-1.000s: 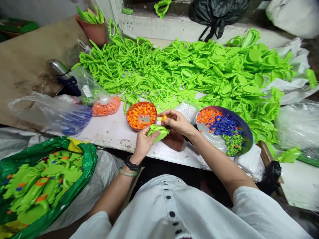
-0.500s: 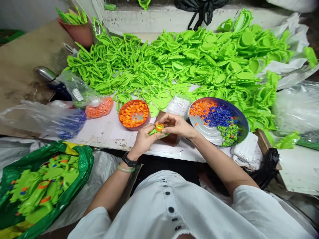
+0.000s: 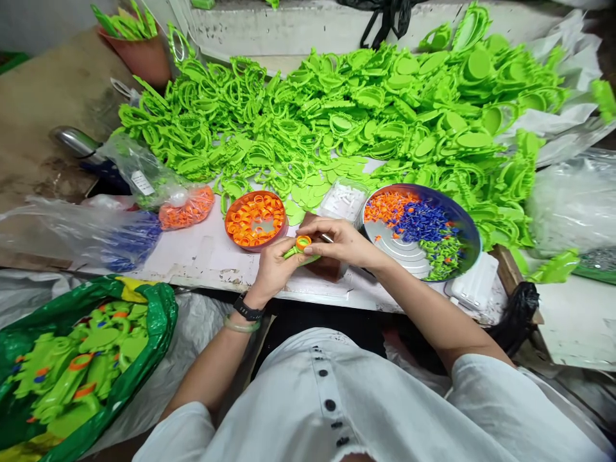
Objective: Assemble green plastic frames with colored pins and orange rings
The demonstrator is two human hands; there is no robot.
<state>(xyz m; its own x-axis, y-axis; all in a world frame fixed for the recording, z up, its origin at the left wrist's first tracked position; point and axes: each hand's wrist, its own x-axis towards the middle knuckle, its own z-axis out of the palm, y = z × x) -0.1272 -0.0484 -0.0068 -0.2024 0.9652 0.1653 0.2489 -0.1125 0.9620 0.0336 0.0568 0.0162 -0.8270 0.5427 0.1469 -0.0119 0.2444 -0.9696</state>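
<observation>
My left hand (image 3: 275,266) is closed around a green plastic piece (image 3: 291,251), mostly hidden by the fingers. An orange ring (image 3: 303,242) sits upright on it, green showing inside. My right hand (image 3: 344,242) meets it from the other side, thumb and fingertips pinched at the ring and the green piece. A short metallic thing (image 3: 327,238) shows by the right fingers; I cannot tell what it is. Under the right hand lies a brown block (image 3: 327,268). Just behind the left hand stands a round tin of orange rings (image 3: 285,232).
A large round tin (image 3: 474,256) holds small orange, blue and green parts. Behind lies a heap of green plastic parts (image 3: 346,96). A clear box of white pieces (image 3: 342,200) stands between the tins. At lower left, a green bag (image 3: 163,321) holds assembled pieces. Plastic bags (image 3: 120,224) lie left.
The view has shifted slightly. Both hands stay together on the green piece; the right fingers have moved a little, and a metallic thing now shows beside them.
</observation>
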